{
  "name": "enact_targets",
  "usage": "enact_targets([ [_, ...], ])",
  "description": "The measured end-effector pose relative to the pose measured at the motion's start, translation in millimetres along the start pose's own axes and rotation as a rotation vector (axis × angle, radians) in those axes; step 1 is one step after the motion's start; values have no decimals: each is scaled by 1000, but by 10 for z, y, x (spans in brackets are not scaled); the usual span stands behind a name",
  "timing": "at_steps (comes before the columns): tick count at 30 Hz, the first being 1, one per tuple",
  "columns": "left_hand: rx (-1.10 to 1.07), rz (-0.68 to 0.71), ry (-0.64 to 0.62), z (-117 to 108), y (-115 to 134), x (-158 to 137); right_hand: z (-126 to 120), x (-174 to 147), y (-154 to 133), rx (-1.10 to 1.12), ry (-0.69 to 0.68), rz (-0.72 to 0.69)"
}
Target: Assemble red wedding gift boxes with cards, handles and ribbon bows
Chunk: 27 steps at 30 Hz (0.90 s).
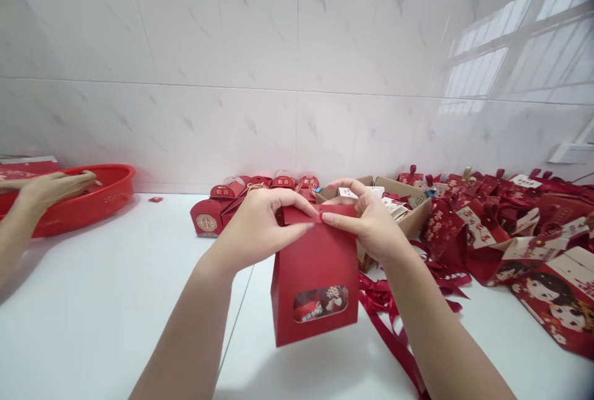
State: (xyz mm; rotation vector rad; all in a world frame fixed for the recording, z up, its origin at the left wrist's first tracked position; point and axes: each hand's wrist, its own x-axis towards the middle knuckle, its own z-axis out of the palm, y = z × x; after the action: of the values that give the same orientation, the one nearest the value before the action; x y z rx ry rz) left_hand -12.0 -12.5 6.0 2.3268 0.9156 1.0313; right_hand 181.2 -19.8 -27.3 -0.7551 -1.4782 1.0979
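Observation:
A red gift box [320,264] hangs just above the white table, tilted slightly, its folded top pinched between both my hands. Through the oval window low on its front, dark and red wrapped contents show. My left hand [266,226] grips the left part of the top flap, thumb in front and fingers behind. On the right part, my right hand [364,220] does the same, its thumb close to the left one at the middle. Dark red ribbons [394,326] lie on the table beside the box, partly behind my right forearm.
At the left, another person's hand [51,192] reaches over a red basin [111,195]. Small red boxes [208,217] line the wall. Behind my right hand stands an open cardboard box [417,211] with cards. Many red gift bags [482,226] crowd the right side.

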Motion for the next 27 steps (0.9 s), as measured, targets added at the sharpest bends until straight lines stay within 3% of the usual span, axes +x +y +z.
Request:
enact_targets([
  [3, 141, -20, -108, -32, -22, 1, -7, 42, 60, -92, 40, 5],
  [8, 190, -57, -17, -29, -57, 35, 17, 79, 122, -214, 93, -78],
  [12, 340, -135, -158, -34, -124, 50, 76, 88, 177, -279, 35, -60],
  [17, 421, -199, -386, 19, -237, 87, 15, 120, 178, -355, -149, 1],
  [19, 412, -220, -439, 55, -266, 108, -178, 153, 176, -432, -65, 2],
  [22, 356, -210, -469, 102, -294, 132, -636, 206, 238, -724, 344, 27],
  [24, 295, -179, -475, 142, -303, 143, -944, 224, 317, -1016, 552, 182],
  [27, 266, -131, -469, 236, -295, 161, -1219, 223, 440, -1320, 527, 451],
])
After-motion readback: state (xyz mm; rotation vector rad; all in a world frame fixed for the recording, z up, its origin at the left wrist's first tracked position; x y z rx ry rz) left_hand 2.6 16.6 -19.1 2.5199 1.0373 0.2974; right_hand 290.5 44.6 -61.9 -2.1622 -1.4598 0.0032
